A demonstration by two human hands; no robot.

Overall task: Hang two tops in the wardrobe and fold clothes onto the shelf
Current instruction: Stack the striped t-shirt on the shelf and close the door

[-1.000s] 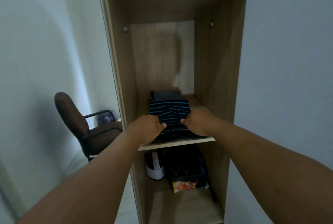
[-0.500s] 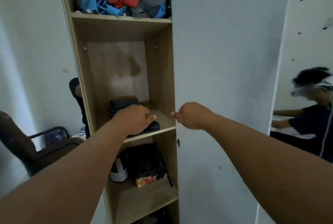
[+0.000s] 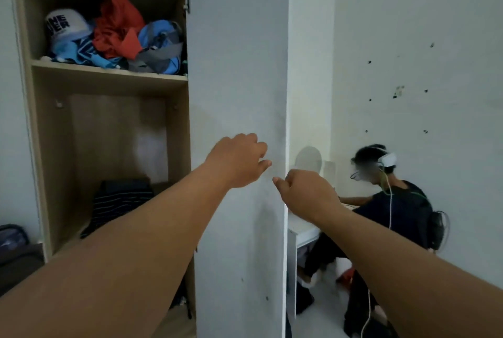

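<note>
A folded stack of dark striped clothes [image 3: 119,203] lies on the middle shelf [image 3: 68,245] of an open wooden wardrobe [image 3: 27,109], at the left of the view. The stack's long axis seems to run front to back, into the wardrobe, with a plain dark garment at the rear. It lies down and to the left of both hands, partly hidden behind the left forearm. The left hand [image 3: 236,163] is the nearer one; it hovers in front of the white wardrobe door [image 3: 236,65], fingers loosely curled, holding nothing. The right hand [image 3: 304,190] hangs just beside it, past the door's edge, also loosely curled and empty. On the shelf above sits a jumble of red, blue and grey clothes [image 3: 130,38] beside a white cap [image 3: 65,26]. A seated person [image 3: 392,207] is at a white desk [image 3: 302,231] to the right.
</note>
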